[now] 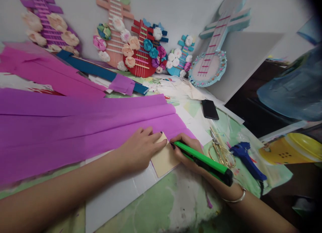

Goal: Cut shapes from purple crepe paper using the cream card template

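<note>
Fingers of the right hand grasp one green cutter, its tip hard to make out. The left hand, fingers spread and clasping nothing, presses one cream card on purple paper, cut off at left. Behind stand six lute-shaped models, the dark blue one mostly hidden.

Left hand palm-down, right hand just beside in a seemingly firm grip
</note>
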`<state>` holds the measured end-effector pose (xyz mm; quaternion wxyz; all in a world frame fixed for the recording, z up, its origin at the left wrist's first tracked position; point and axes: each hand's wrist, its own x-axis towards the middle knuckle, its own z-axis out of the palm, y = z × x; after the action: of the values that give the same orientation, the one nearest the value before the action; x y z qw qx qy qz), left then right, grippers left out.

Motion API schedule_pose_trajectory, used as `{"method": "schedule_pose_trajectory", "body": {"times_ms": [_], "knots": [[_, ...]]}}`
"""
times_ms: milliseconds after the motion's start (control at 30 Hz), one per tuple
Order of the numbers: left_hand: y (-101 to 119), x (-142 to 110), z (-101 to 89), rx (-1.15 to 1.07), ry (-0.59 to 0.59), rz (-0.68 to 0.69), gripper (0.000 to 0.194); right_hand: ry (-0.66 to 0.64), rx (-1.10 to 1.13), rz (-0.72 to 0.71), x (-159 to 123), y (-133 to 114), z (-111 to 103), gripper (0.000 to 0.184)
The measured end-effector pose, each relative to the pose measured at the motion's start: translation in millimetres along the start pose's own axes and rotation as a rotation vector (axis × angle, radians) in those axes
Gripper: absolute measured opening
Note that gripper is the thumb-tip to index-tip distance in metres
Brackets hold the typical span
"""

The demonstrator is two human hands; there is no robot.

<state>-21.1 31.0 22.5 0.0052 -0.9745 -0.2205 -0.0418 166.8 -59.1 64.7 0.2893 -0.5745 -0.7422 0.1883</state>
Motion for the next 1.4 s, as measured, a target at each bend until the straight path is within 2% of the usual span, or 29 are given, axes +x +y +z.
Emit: {"method": "schedule_pose_trajectory", "body": {"times_ms": [100,200,400,667,833,933,1267,1400], "knots": [[-1,0,-0.2,0.002,-0.003,0.012,0.065,0.028,-0.013,0.008,0,-2,0,0.018],[-1,0,-1.0,0.008,-0.004,0.010,0.066,0.108,-0.024,0.011,1,9,5,0.017],[1,-1,-1.9,0.016,0.003,0.016,0.064,0.122,-0.011,-0.003,4,26,15,0.014],[0,0,-0.6,0.014,-0.003,0.013,0.063,0.122,-0.033,0.036,-3,7,6,0.018],[6,1,-3.9,-0.042,0.025,-0.031,0.039,0.117,-0.024,0.044,-5,5,6,0.017],[9,0,-4.0,-0.056,0.051,-0.043,0.048,0.116,-0.019,0.045,-5,6,6,0.015],[9,-2,-3.0,-0.060,0.058,-0.032,0.045,0.118,-0.038,0.040,-7,12,8,0.014],[9,-3,-2.2,-0.069,0.059,-0.035,0.044,0.081,-0.042,0.052,-8,8,5,0.015]]}}
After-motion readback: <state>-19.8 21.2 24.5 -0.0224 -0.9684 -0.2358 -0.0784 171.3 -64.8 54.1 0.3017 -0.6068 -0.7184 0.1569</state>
